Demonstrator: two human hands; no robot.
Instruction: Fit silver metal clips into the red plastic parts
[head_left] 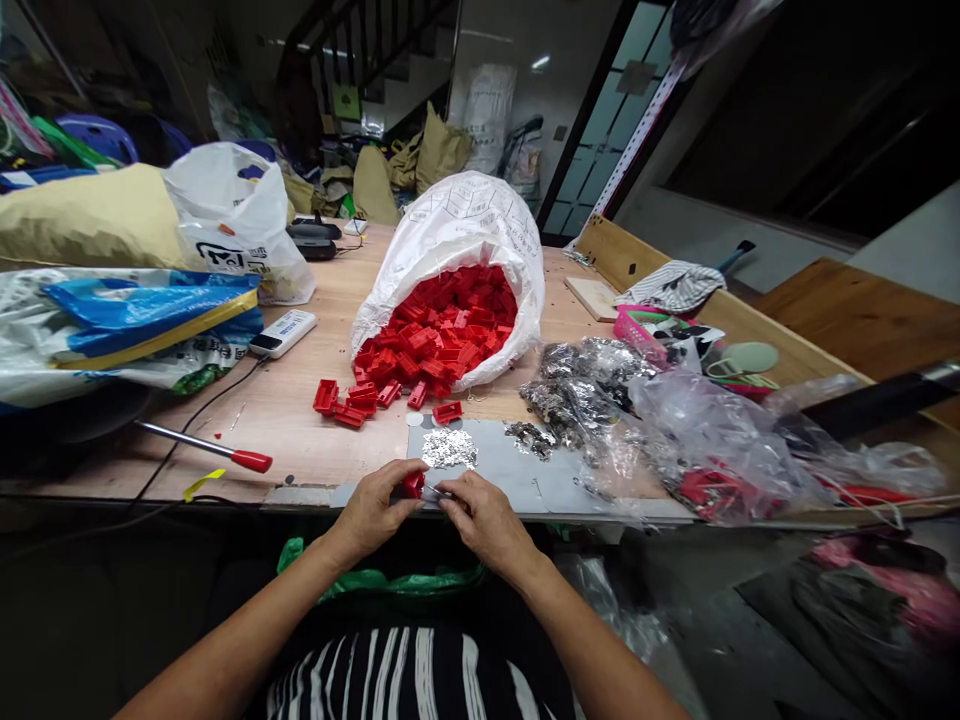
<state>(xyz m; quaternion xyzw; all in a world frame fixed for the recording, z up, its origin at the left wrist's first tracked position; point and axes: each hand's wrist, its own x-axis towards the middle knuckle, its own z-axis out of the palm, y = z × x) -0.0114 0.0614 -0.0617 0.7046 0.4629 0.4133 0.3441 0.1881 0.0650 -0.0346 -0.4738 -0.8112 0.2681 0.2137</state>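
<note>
Between the thumb and fingers of my left hand is a small red plastic housing, held at the table's front edge. My right hand pinches a thin metal piece close beside the housing; its exact kind is too small to make out. Just beyond my hands, a pile of small shiny metal pieces lies on a grey sheet. Darker metal parts form a smaller heap to its right. Several loose red housings lie farther back, in front of a white woven sack spilling many more.
Clear plastic bags and bagged metal parts crowd the right side. At left are a red-tipped lever, a white power strip and large bags. A green bag hangs below the table edge.
</note>
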